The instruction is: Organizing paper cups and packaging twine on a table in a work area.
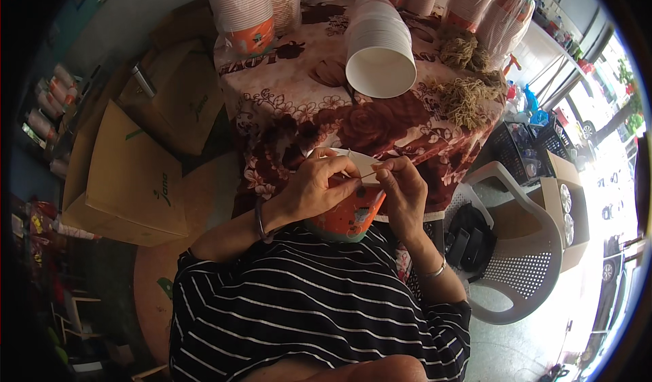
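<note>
An orange paper bucket (348, 215) with a green base and a white inside sits upright at my lap, against the table edge. Over its rim, my left hand (318, 184) pinches a thin tan cord (369, 175), and the fingers of my right hand (405, 190) are closed on the same cord. A short stretch of it runs between my fingertips. My left hand hides part of the bucket's rim and side; I cannot tell whether the cord passes through the wall. Farther off, a stack of white paper buckets (381, 59) in clear plastic lies on its side, mouths toward me.
Bundles of tan cord (468, 102) lie on the right of the patterned tablecloth (367, 124). Plastic-wrapped bucket stacks (241, 8) stand along the far side. Cardboard boxes (129, 178) are on the left; a grey plastic chair (519, 260) holding a black bag (472, 236) stands right.
</note>
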Action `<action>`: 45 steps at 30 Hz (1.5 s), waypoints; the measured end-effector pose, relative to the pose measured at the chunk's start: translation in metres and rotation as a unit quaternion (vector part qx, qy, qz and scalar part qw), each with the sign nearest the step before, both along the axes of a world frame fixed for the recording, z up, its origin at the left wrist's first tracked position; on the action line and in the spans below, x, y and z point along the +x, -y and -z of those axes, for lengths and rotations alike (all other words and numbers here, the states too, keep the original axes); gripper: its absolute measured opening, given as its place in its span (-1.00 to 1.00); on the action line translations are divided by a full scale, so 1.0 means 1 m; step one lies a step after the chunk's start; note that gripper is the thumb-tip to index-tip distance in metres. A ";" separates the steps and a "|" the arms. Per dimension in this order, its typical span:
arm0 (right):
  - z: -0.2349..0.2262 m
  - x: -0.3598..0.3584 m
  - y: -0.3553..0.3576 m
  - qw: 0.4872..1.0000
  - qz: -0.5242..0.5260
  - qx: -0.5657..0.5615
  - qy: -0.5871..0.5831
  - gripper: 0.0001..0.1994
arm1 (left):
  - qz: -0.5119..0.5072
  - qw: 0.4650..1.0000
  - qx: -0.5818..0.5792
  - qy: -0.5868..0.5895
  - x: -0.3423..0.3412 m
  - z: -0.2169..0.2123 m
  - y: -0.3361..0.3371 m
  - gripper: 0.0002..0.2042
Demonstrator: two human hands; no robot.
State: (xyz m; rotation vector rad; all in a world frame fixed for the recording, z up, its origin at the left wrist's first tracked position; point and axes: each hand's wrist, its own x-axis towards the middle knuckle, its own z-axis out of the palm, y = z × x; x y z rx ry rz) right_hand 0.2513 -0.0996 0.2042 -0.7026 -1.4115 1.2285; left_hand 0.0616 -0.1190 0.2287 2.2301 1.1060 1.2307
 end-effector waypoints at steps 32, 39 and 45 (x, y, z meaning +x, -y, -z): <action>-0.011 0.005 -0.001 0.999 -0.039 -0.008 0.016 -0.94 | -0.016 0.999 0.032 0.023 -0.007 0.003 0.010 -0.87; -0.014 0.016 -0.010 0.998 -0.052 0.019 -0.037 -0.95 | -0.025 0.999 0.039 0.021 -0.057 0.008 0.018 -0.88; -0.013 0.011 -0.005 0.998 -0.043 -0.035 0.008 -0.94 | -0.061 0.992 0.044 0.097 -0.066 0.031 0.028 -0.90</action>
